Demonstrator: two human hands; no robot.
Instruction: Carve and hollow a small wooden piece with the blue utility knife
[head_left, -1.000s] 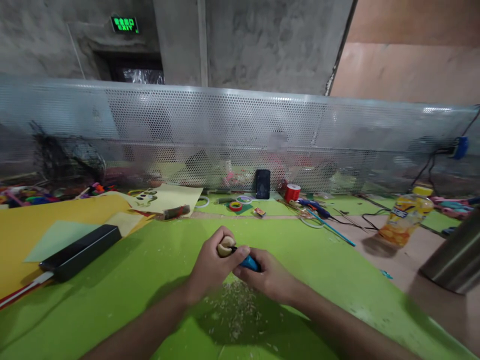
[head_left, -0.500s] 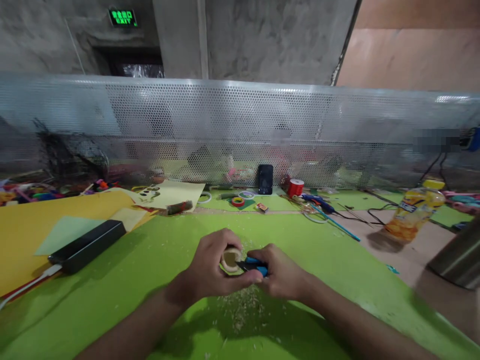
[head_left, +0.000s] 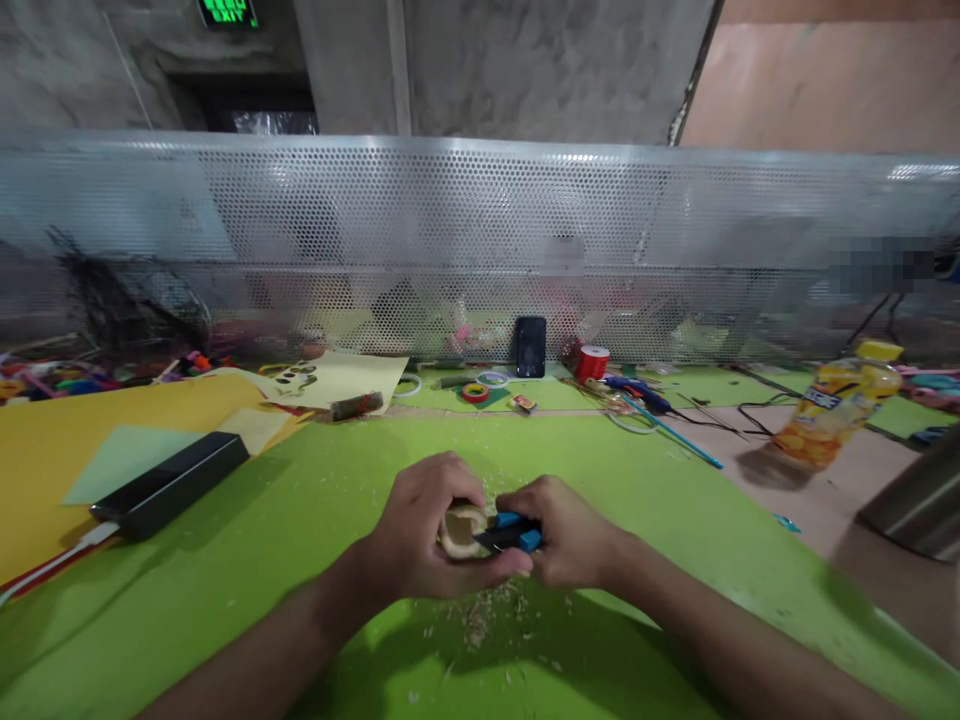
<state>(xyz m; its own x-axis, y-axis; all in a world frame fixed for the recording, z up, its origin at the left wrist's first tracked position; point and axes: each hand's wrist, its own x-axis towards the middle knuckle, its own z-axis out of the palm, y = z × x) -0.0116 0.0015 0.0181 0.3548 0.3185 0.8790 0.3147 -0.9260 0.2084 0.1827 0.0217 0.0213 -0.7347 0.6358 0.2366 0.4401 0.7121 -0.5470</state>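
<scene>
My left hand (head_left: 429,530) is closed around a pale, hollow, ring-like piece (head_left: 456,532), perhaps wood or bamboo, with its open end facing me. My right hand (head_left: 562,530) grips a blue and black utility knife (head_left: 517,532). The knife's tip points left and meets the right rim of the hollow piece, or lies very close to it. My left thumb stretches below the knife toward my right hand. Pale shavings (head_left: 480,615) are scattered on the green mat (head_left: 360,650) beneath both hands.
A black power bank (head_left: 172,485) with a white cable lies left on yellow paper (head_left: 37,430). Behind the hands are a phone (head_left: 531,347), a red spool (head_left: 592,362), tape rolls (head_left: 475,392) and a glue gun (head_left: 637,393). A drink bottle (head_left: 836,405) and metal cylinder (head_left: 919,500) stand right.
The knife and my right hand have shifted slightly right relative to the hollow piece, which has turned a little in my left hand. The camera view has tilted slightly down.
</scene>
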